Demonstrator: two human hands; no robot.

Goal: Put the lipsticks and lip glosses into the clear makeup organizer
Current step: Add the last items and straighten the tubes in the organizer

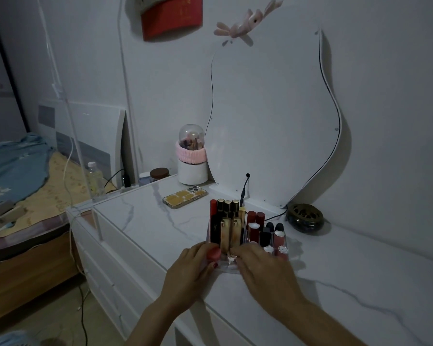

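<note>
Presently, left hand [193,263] is pinching a lipstick [213,253] to slot it into the organizer [225,268]; right hand [260,265] is bracing, grip unclear.

**Bare arms, painted nails**

Two forearms enter from the bottom edge, both uncovered as far as they show; no sleeve, watch, bracelet or ring is visible. The left hand [194,267] has a thumbnail painted dark red, short and rounded, catching a small glint. The right hand [259,265] shows its back and knuckles, and its nails are hidden from the camera. The fingers on both hands are slender. Dim light leaves finer detail on either wrist hard to tell.
</note>
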